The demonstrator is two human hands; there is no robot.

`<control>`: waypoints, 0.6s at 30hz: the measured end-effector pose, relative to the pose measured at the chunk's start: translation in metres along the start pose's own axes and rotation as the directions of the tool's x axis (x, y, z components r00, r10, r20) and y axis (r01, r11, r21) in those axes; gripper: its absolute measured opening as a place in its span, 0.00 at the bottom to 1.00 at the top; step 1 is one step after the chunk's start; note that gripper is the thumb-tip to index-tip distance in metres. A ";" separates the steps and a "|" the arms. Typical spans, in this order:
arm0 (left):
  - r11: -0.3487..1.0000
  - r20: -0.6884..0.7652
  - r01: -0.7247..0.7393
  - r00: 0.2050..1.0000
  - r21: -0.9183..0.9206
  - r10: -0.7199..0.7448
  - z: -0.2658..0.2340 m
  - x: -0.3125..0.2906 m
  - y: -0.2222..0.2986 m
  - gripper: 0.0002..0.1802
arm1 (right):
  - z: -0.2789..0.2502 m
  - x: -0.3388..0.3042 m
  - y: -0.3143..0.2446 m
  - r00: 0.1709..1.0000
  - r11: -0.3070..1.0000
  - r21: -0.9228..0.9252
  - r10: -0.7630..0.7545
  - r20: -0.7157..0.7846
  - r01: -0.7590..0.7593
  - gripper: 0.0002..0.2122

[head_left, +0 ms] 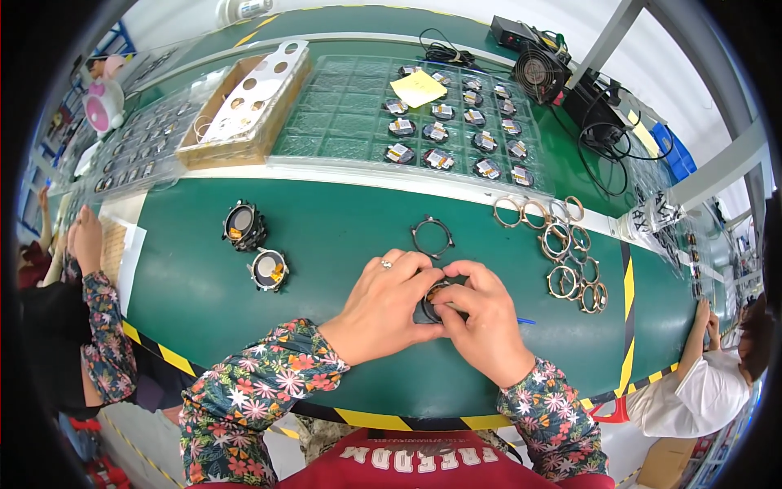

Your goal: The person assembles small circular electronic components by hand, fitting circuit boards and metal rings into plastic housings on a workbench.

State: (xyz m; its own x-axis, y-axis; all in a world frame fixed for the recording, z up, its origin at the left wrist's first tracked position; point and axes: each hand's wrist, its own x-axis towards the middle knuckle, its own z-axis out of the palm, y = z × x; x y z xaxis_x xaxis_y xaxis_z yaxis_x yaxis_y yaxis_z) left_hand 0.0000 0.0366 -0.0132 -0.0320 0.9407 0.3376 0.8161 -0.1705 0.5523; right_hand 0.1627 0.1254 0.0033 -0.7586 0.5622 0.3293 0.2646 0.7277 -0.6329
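Observation:
Low over the middle of the green bench, my left hand (384,306) is closed around the side of a dark round watch case (427,310). My right hand (482,324) meets it from the other side, thumb and fingers bent together at the case's opening. A bit of orange shows inside; my fingers hide most of the rest. Just beyond my hands lies a loose black watch bezel ring (432,237). To the left are a stack of watch cases (244,226) and a single watch case (269,270) with an orange strip.
Several metal rings (564,281) lie to the right, near a blue stick (527,321). Behind, a clear compartment tray (342,106) carries round watch parts and a yellow note (419,89). A cardboard box (224,155) stands beside it. A small fan (538,72) and cables are at back right; people sit either side.

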 end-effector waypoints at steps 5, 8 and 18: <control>1.000 0.008 -0.005 1.000 -0.004 0.005 -0.002 0.000 0.000 0.33 | -0.002 -0.001 0.001 1.000 1.000 0.005 -0.020 0.007 0.020 0.07; 1.000 0.015 -0.004 1.000 -0.006 0.005 -0.002 0.000 -0.001 0.33 | -0.003 -0.001 0.002 0.999 1.000 -0.006 -0.021 0.026 0.021 0.07; 1.000 0.018 -0.006 1.000 -0.003 0.006 -0.004 0.001 0.002 0.32 | 0.000 0.000 -0.001 1.000 0.998 0.060 -0.018 -0.023 0.020 0.07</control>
State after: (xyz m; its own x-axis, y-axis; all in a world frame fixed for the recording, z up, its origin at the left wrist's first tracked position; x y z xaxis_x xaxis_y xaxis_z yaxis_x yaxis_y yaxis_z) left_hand -0.0010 0.0357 -0.0092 -0.0167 0.9449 0.3271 0.8146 -0.1768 0.5524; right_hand 0.1624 0.1246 0.0041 -0.7497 0.5576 0.3566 0.2134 0.7136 -0.6673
